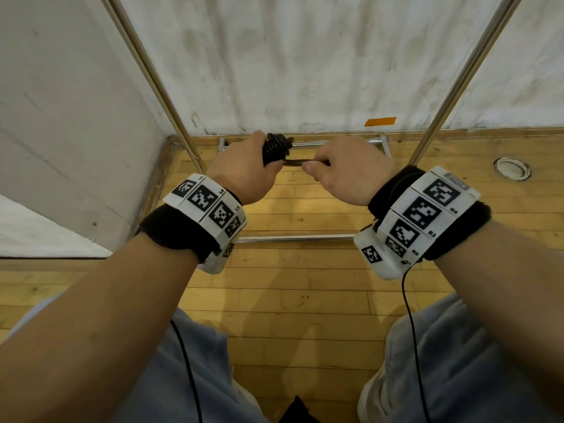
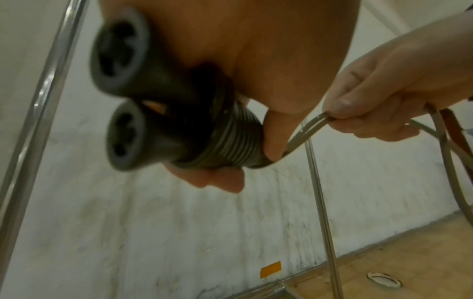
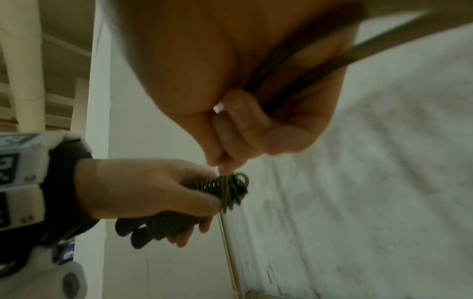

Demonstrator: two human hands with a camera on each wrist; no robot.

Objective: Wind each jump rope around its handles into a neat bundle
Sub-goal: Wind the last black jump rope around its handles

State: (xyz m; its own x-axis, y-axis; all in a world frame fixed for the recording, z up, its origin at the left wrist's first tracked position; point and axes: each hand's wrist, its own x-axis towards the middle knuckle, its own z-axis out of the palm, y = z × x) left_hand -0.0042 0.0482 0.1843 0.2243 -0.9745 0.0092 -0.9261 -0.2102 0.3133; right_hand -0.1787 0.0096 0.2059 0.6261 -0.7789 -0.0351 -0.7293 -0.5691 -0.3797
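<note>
My left hand [image 1: 244, 166] grips a black jump rope bundle [image 1: 276, 148]: two handles side by side with the cord coiled tightly round them. In the left wrist view the two handle ends [image 2: 120, 68] stick out past the coils [image 2: 230, 145], and my left thumb presses on the windings. My right hand [image 1: 345, 169] pinches the free stretch of cord [image 2: 304, 135] just beside the bundle. A loose loop of cord [image 2: 440, 141] trails behind the right hand. In the right wrist view the bundle [image 3: 225, 192] sits below my right fingers [image 3: 238, 129], blurred.
I stand over a wooden floor [image 1: 305, 300] in a corner of white walls [image 1: 305, 71]. Slanted metal poles [image 1: 146, 71] and floor bars [image 1: 293, 238] of a frame stand around my hands. Orange tape [image 1: 380, 121] marks the wall; a round floor fitting [image 1: 512, 168] lies at the right.
</note>
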